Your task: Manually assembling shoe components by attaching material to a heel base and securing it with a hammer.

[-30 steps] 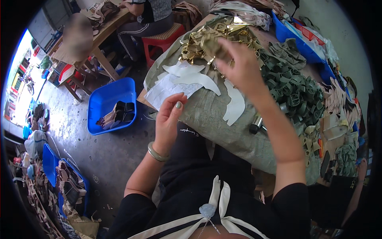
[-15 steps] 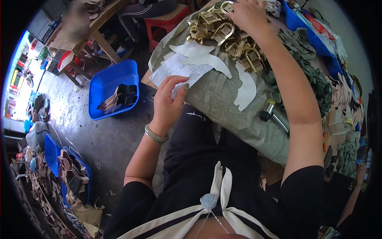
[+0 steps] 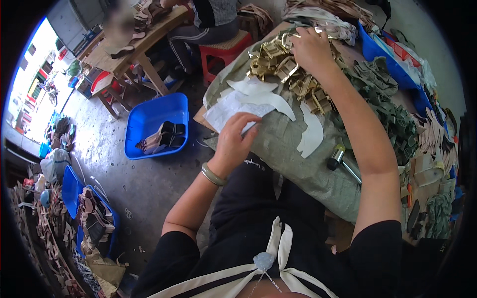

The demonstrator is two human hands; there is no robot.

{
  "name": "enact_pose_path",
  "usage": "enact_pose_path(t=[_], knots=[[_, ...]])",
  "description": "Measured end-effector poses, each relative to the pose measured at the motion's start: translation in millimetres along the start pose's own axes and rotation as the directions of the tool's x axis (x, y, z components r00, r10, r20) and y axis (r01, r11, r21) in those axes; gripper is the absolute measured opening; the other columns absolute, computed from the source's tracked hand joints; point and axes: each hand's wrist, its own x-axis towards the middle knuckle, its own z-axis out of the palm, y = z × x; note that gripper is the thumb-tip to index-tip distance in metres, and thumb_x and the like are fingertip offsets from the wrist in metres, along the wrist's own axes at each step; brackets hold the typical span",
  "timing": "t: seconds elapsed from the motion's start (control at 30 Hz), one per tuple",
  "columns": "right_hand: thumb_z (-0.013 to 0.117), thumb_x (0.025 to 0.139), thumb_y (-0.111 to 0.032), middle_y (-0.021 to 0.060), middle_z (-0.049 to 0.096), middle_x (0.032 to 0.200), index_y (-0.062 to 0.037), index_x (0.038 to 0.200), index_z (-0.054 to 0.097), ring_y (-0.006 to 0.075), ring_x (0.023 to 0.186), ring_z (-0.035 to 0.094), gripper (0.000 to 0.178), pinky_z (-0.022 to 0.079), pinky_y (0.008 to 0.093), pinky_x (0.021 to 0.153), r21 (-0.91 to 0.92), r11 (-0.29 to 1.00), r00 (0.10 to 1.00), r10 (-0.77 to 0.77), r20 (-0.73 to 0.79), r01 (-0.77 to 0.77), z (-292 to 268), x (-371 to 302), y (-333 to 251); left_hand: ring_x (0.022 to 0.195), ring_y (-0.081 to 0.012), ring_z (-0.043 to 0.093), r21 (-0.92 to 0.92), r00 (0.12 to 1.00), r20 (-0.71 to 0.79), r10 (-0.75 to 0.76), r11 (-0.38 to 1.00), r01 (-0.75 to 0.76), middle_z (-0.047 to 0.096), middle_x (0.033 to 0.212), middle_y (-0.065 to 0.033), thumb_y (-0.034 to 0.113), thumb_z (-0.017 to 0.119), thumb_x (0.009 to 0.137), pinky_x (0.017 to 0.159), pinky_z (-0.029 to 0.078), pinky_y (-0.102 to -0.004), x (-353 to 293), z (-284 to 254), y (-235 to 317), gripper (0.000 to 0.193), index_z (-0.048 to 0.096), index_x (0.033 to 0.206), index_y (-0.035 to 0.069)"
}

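At the far side of the sack-covered work surface (image 3: 278,144), my right hand (image 3: 313,52) reaches into a heap of shiny gold buckles (image 3: 288,67). Its fingers are bent around a gold piece at the top of the heap, partly hidden by the hand. My left hand (image 3: 233,144), with a bangle on the wrist, hovers at the near edge of crumpled white paper (image 3: 233,113). Its fingers curve and its thumb stands apart, with nothing seen in the grasp. Curved white cut pieces (image 3: 271,102) lie on the paper, and another white piece (image 3: 311,130) lies to the right.
A hammer (image 3: 336,158) lies near my right forearm. Dark green strips (image 3: 392,124) are heaped at the right, before a blue bin (image 3: 372,47). On the floor at left stands a blue tub (image 3: 156,107) with shoe parts. Someone sits on a red stool (image 3: 226,47) beyond.
The whole view has shifted, so the scene sits lower and further right. My right hand stays at the gold heap, its fingers more bent into it. The left hand stays beside the paper.
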Motion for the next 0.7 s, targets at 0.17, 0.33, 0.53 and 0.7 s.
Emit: enact_pose_path(t=[0.17, 0.33, 0.53, 0.7], knots=[[0.061, 0.077, -0.014, 0.0112, 0.058, 0.081, -0.0048, 0.085, 0.060, 0.0313, 0.082, 0.057, 0.012, 0.046, 0.0423, 0.071, 0.555, 0.829, 0.998, -0.056, -0.040, 0.069, -22.9, -45.3, -48.0, 0.095, -0.0322, 0.056, 0.029, 1.000, 0.009, 0.025, 0.999, -0.025, 0.061, 0.098, -0.0134, 0.008, 0.061, 0.079, 0.083, 0.045, -0.0372, -7.4, 5.5, -3.0, 0.018, 0.061, 0.096, 0.003], [0.055, 0.080, -0.011, 0.0162, 0.061, 0.099, 0.0001, 0.114, 0.053, 0.0340, 0.091, 0.059, 0.036, 0.048, 0.0416, 0.079, 0.510, 0.860, 0.987, -0.061, 0.151, -0.025, 15.6, -130.0, -78.0, 0.096, -0.0310, 0.058, 0.178, 0.993, 0.093, 0.077, 0.980, -0.093, 0.062, 0.101, -0.0125, 0.008, 0.061, 0.079, 0.085, 0.045, -0.0363, -9.1, 8.0, -9.5, 0.018, 0.061, 0.096, 0.003], [0.046, 0.080, -0.005, 0.0156, 0.062, 0.094, -0.0008, 0.101, 0.059, 0.0316, 0.091, 0.060, 0.025, 0.049, 0.0408, 0.077, 0.551, 0.825, 0.958, -0.041, 0.282, -0.127, 14.7, -138.1, -71.1, 0.100, -0.0259, 0.059, 0.300, 0.985, 0.171, 0.023, 0.951, -0.074, 0.063, 0.102, -0.0111, 0.015, 0.060, 0.083, 0.088, 0.044, -0.0359, -19.9, 11.0, 3.8, 0.018, 0.062, 0.098, 0.005], [0.053, 0.076, -0.010, 0.0093, 0.059, 0.082, -0.0054, 0.086, 0.060, 0.0275, 0.082, 0.058, 0.013, 0.048, 0.0385, 0.071, 0.470, 0.877, 0.991, -0.127, 0.031, 0.098, -37.3, -124.2, -67.1, 0.111, -0.0242, 0.055, -0.709, 0.748, 0.524, -0.408, 0.278, 0.648, 0.054, 0.122, -0.0172, 0.036, 0.047, 0.095, 0.094, 0.044, -0.0362, -30.0, 59.5, 23.4, 0.050, 0.043, 0.126, -0.003]])
